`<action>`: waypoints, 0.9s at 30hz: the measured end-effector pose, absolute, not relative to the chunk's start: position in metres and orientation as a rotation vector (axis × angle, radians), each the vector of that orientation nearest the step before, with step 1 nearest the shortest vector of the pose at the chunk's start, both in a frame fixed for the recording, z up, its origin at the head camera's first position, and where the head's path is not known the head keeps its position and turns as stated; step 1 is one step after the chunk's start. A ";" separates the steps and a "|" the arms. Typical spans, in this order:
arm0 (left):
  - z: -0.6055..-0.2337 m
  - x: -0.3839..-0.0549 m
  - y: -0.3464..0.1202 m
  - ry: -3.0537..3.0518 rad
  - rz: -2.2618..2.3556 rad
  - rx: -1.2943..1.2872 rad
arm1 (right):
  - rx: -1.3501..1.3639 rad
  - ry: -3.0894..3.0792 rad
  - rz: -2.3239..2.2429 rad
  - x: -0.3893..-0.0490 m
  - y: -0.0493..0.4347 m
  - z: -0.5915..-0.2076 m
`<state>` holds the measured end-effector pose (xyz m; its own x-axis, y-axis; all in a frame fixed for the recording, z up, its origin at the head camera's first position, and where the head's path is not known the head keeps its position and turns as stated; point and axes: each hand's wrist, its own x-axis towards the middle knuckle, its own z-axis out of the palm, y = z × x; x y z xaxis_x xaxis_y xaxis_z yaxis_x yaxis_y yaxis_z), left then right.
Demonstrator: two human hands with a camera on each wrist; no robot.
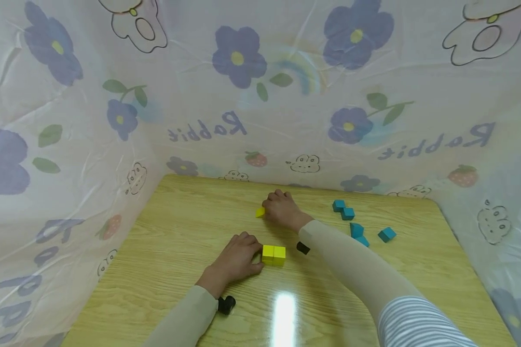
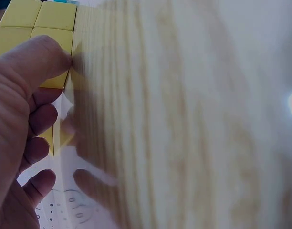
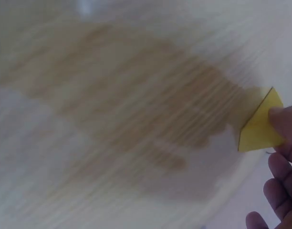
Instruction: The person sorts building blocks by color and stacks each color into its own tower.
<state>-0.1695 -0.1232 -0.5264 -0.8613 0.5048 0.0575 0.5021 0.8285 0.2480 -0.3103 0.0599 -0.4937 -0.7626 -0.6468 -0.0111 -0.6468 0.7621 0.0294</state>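
Observation:
My left hand is at the left side of a small group of yellow cubes set close together in the middle of the table. In the left wrist view its thumb lies across the near face of the yellow cubes, with the fingers curled on the far side. Farther back, my right hand pinches a yellow triangular block at the tabletop. The right wrist view shows the thumb on the triangular block's face; part of the block is hidden by the hand.
Several blue blocks lie to the right: two touching cubes, two curved or wedge-like pieces and a separate cube. A patterned sheet stands behind and beside the wooden table. Small black objects sit at both wrists.

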 end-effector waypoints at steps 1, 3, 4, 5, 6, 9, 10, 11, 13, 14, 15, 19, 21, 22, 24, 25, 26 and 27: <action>-0.527 -0.169 -0.123 2.994 0.402 0.822 | -1.077 2.954 0.036 -0.309 0.062 -0.494; -0.527 -0.169 -0.124 2.993 0.403 0.819 | -1.065 2.962 0.008 -0.307 0.067 -0.494; -0.527 -0.169 -0.124 2.992 0.403 0.815 | -1.061 2.967 -0.002 -0.306 0.069 -0.495; -0.527 -0.169 -0.124 2.990 0.402 0.812 | -1.059 2.977 -0.006 -0.305 0.071 -0.495; -0.527 -0.169 -0.124 2.987 0.401 0.809 | -1.057 2.987 -0.003 -0.305 0.072 -0.495; -0.528 -0.170 -0.123 2.986 0.404 0.805 | -1.042 3.014 0.007 -0.303 0.076 -0.496; -0.529 -0.170 -0.123 2.987 0.404 0.805 | -1.041 3.020 0.014 -0.302 0.077 -0.496; -0.529 -0.170 -0.123 2.989 0.405 0.805 | -1.044 3.024 0.027 -0.302 0.078 -0.497; -0.529 -0.170 -0.123 2.991 0.410 0.808 | -1.058 3.031 0.041 -0.302 0.081 -0.498; -0.529 -0.170 -0.123 2.990 0.411 0.808 | -1.067 3.036 0.044 -0.301 0.082 -0.498; -0.528 -0.170 -0.123 2.990 0.413 0.809 | -1.080 3.046 0.045 -0.301 0.084 -0.499; -0.527 -0.171 -0.123 2.984 0.408 0.812 | -1.126 3.071 0.023 -0.296 0.089 -0.494; -0.528 -0.172 -0.123 2.985 0.395 0.815 | -1.146 3.076 0.002 -0.292 0.093 -0.490; -0.528 -0.172 -0.123 2.987 0.393 0.819 | -1.148 3.071 -0.011 -0.290 0.094 -0.487; -0.528 -0.172 -0.123 2.988 0.389 0.822 | -1.159 3.074 -0.027 -0.285 0.098 -0.482; -0.529 -0.172 -0.123 2.989 0.394 0.823 | -1.163 3.074 -0.030 -0.283 0.101 -0.480; -0.529 -0.172 -0.123 2.990 0.398 0.826 | -1.166 3.075 -0.037 -0.280 0.103 -0.477; -0.529 -0.172 -0.123 2.990 0.403 0.827 | -1.172 3.080 -0.039 -0.277 0.105 -0.474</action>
<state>-0.1725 -0.1226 -0.5288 -0.8602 0.5070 0.0551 0.5035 0.8270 0.2501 -0.2773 0.1053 -0.4745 -0.7366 -0.6590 0.1520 -0.6626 0.7483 0.0327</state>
